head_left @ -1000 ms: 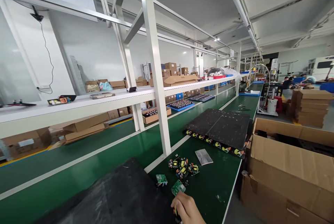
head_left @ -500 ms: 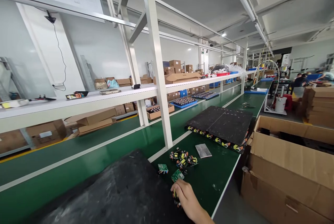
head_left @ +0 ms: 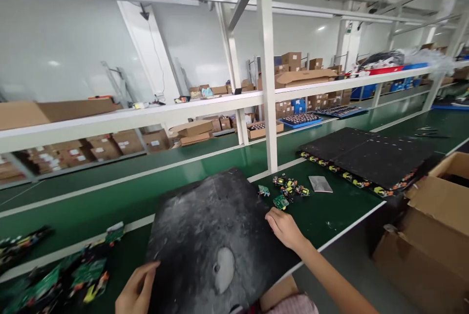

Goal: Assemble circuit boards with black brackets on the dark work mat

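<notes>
A large black sheet (head_left: 198, 226), scuffed with grey marks and a pale round patch, lies in front of me over the bench edge. My left hand (head_left: 137, 287) pinches its left edge between thumb and fingers. At the right edge my right hand (head_left: 286, 226) is closed on the sheet, its fingertips partly hidden. Just beyond the right hand lies a green circuit board (head_left: 281, 201), with a cluster of small boards carrying yellow parts (head_left: 289, 187) behind it. More circuit boards (head_left: 86, 272) are heaped, blurred, to the left of the sheet.
A flat grey square (head_left: 320, 184) lies on the green bench (head_left: 330, 211). Further right, a wide black panel (head_left: 366, 155) rests on rows of boards. An upright post (head_left: 269, 109) carries a white shelf (head_left: 205, 108). An open cardboard box (head_left: 432, 226) stands off the right edge.
The view has swung left and down. My left hand has come into view at the sheet's left edge. My right hand, earlier around a small circuit board, is now at the sheet's right edge.
</notes>
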Tool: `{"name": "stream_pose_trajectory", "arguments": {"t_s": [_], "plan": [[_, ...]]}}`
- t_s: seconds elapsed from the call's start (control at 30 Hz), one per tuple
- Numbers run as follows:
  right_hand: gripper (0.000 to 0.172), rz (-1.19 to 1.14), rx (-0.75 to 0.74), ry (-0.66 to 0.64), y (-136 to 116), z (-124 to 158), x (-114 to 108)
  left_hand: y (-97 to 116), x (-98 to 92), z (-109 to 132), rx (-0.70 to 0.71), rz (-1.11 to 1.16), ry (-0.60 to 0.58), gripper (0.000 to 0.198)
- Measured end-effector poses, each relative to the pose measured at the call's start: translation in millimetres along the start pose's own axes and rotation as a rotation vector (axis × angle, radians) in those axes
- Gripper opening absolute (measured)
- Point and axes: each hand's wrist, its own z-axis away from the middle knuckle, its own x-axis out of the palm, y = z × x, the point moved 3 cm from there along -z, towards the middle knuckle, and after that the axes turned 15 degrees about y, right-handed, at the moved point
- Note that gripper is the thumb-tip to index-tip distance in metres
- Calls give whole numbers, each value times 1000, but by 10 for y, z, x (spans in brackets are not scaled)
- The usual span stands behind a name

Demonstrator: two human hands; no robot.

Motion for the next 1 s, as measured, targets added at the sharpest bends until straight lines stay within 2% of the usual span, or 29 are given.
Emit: {"name": "stream_pose_trajectory", "arguments": {"t_s": [0.2,0.43,0.63,0.8,1.0], "plan": [[44,79,-39,-29,-11,58,2,218,0,83,45,94,39,44],[37,-26,-27,-38,23,102,-69,240,32,129,76,106,56,39],[35,-97,6,17,84,131,-94,303,34,162,114,99,61,37],[35,-100,-21,39,94,128,-108,322,57,179,122,103,64,37],[33,2,-108,-77,55,155,-108,335,80,222,135,73,24,38]]}}
